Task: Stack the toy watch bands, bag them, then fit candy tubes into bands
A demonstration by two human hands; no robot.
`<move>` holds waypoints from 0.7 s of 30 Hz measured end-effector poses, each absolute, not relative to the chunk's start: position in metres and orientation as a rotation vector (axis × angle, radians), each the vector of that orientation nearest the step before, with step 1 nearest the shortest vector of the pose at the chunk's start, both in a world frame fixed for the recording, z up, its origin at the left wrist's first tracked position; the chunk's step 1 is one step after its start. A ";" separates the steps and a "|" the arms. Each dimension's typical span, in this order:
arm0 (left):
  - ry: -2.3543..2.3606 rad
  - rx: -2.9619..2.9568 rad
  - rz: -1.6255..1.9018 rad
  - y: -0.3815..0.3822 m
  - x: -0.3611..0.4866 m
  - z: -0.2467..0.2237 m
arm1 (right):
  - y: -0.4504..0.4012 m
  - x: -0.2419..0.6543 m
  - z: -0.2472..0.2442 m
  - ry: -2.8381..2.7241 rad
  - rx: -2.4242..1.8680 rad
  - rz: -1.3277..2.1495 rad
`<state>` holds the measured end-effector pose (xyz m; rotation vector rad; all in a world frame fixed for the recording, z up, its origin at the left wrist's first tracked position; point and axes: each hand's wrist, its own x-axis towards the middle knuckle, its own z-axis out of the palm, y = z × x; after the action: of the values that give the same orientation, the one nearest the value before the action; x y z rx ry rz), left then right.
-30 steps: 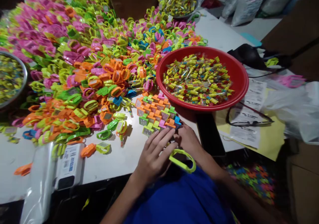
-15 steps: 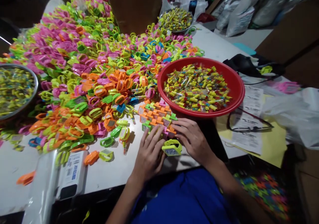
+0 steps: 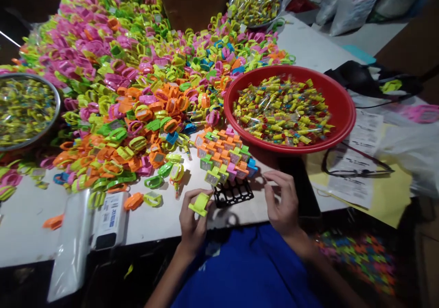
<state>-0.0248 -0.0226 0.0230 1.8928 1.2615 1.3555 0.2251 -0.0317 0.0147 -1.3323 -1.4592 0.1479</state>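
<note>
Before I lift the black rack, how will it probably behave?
The rack is probably light for its size, being an open lattice. Its thin bars may flex slightly. Watches seem to cover its far part, so that end may dip.

Black rack (image 3: 236, 201) partly hidden by toy watches (image 3: 222, 155).

White table (image 3: 147, 221) with heaped plastic watches (image 3: 164, 101), red basin (image 3: 341, 104) and black rack (image 3: 235, 202).
</note>
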 end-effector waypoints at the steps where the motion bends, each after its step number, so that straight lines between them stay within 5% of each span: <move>1: 1.259 1.816 1.307 -0.025 -0.025 0.019 | -0.036 0.223 0.009 -1.472 -1.329 0.184; 12: 1.174 1.474 1.143 -0.029 -0.028 -0.001 | -0.044 0.207 -0.005 -1.601 -1.328 0.457; 21: 1.155 2.016 1.113 -0.014 -0.019 0.007 | -0.044 0.207 -0.009 -1.778 -1.362 0.487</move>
<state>-0.0195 -0.0142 0.0068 2.0163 1.1548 1.1131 0.2074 -0.0442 -0.0092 -1.3617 -1.7778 0.4867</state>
